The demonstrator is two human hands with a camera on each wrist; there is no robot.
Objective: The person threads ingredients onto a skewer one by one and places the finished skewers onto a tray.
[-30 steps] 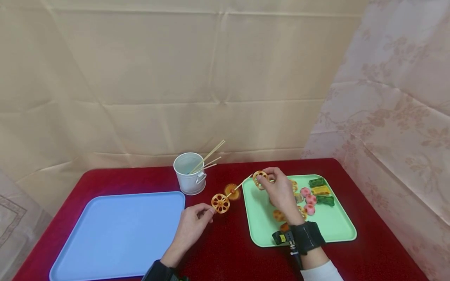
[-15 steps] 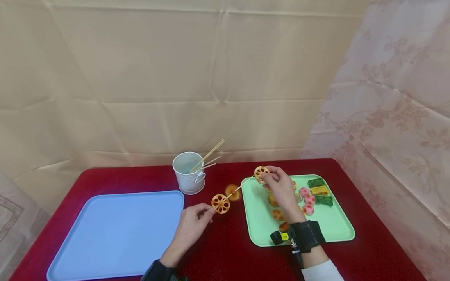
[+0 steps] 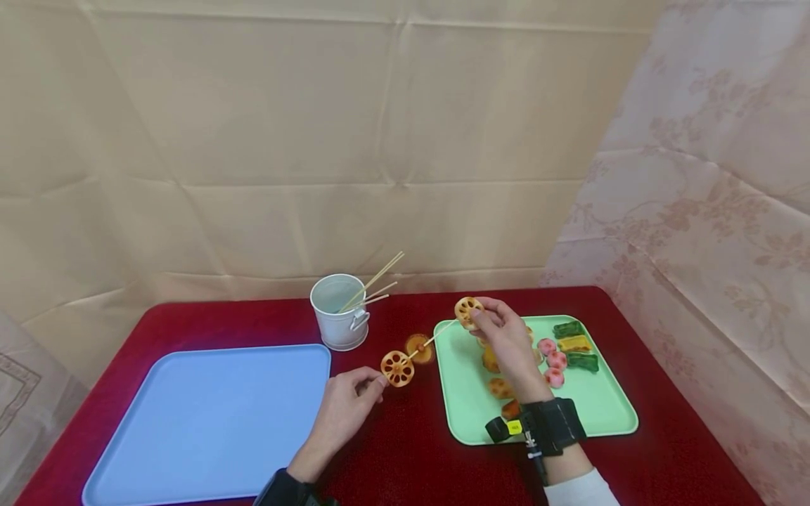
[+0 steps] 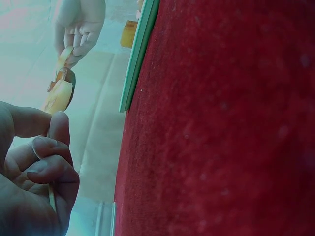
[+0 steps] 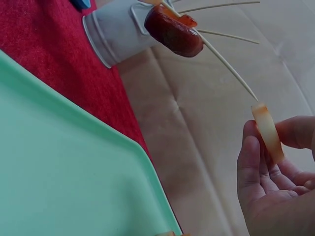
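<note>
My left hand [image 3: 343, 406] grips the lower end of a thin wooden skewer [image 5: 231, 69], its fingers curled round the stick in the left wrist view. Just beyond those fingers a lotus root slice [image 3: 397, 369] is threaded on it, then a glossy brown round piece [image 5: 173, 33]. Between thumb and fingers my right hand [image 3: 506, 337] pinches a second lotus root slice [image 5: 267, 132] by its edge. In the right wrist view the skewer's point meets or overlaps this slice's upper edge; whether it has entered a hole cannot be told.
Under my right hand lies a green tray [image 3: 607, 414] with pink pieces [image 3: 554, 377], green and yellow pieces [image 3: 574, 344] and more lotus slices [image 3: 500, 387]. A blue tray [image 3: 209, 422] is at left. Behind stands a white bucket [image 3: 338, 327] holding several skewers. Red cloth [image 3: 405, 450] covers the table.
My right hand has raised its lotus slice slightly and brought it to the skewer's point, where a small gap showed before. My left hand stays almost still.
</note>
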